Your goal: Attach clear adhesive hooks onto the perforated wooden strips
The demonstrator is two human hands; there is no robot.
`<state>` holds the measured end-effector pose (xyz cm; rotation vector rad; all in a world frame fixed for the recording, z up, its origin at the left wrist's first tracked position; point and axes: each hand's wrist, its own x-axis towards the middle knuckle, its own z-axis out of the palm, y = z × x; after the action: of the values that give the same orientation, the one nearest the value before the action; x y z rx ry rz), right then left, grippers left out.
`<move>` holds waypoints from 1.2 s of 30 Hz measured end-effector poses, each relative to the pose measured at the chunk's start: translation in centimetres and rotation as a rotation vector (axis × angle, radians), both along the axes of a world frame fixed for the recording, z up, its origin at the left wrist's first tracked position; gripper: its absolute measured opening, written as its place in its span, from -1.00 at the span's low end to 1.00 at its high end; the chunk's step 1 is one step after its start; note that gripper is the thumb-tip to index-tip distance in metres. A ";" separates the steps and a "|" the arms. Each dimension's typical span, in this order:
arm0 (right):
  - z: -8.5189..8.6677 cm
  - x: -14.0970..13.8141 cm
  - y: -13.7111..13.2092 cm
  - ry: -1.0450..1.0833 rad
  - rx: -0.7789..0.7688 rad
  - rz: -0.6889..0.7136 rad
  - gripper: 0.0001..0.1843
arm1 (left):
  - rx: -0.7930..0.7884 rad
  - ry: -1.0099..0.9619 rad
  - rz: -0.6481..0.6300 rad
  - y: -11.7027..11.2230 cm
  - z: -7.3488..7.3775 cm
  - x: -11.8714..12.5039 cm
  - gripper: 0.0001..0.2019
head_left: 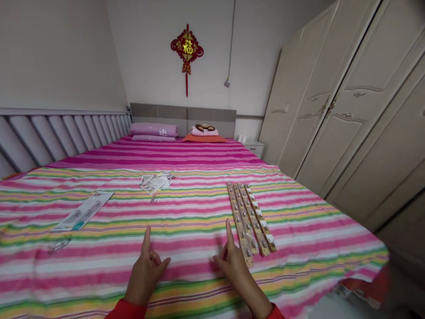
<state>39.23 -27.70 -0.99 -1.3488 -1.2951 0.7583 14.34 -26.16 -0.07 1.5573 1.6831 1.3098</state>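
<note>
Four tan strips [251,217] lie right of two empty, half-open, pointing hands [144,269] [233,260].

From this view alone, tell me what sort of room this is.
Most likely a bedroom in a home: a wide bed in striped sheets with a grayish headboard, a white nightstand beside it, and a tall cream wardrobe along the right.

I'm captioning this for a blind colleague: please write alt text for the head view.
A person's empty left hand and right hand point forward over a striped bedspread. Brown strips bearing small metallic pieces lie beside the right hand; a flat packet lies farther left.
</note>
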 end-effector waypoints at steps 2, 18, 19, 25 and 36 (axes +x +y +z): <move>-0.9 0.3 0.3 0.002 -0.024 0.006 0.01 | -0.014 0.035 -0.011 0.3 -0.7 -0.3 0.04; 0.5 1.2 -3.4 0.066 0.114 -0.170 -0.40 | 0.040 -0.068 -0.056 -1.3 2.8 2.3 -0.20; 0.0 1.7 -4.0 0.133 0.137 -0.252 -0.50 | 0.028 -0.075 -0.066 -1.4 2.5 2.3 -0.29; -3.8 5.0 -6.0 0.661 -0.060 -0.513 -0.56 | -0.187 -0.093 -0.246 -1.3 -0.6 3.0 -0.50; -3.7 5.2 -2.9 1.406 -0.310 -0.145 -0.79 | -0.412 -0.294 -0.513 -2.0 -1.8 7.7 -0.43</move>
<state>44.42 -30.65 -4.71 -0.7404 0.0411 1.4403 22.02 -28.18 -1.83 1.3473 1.1704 0.8150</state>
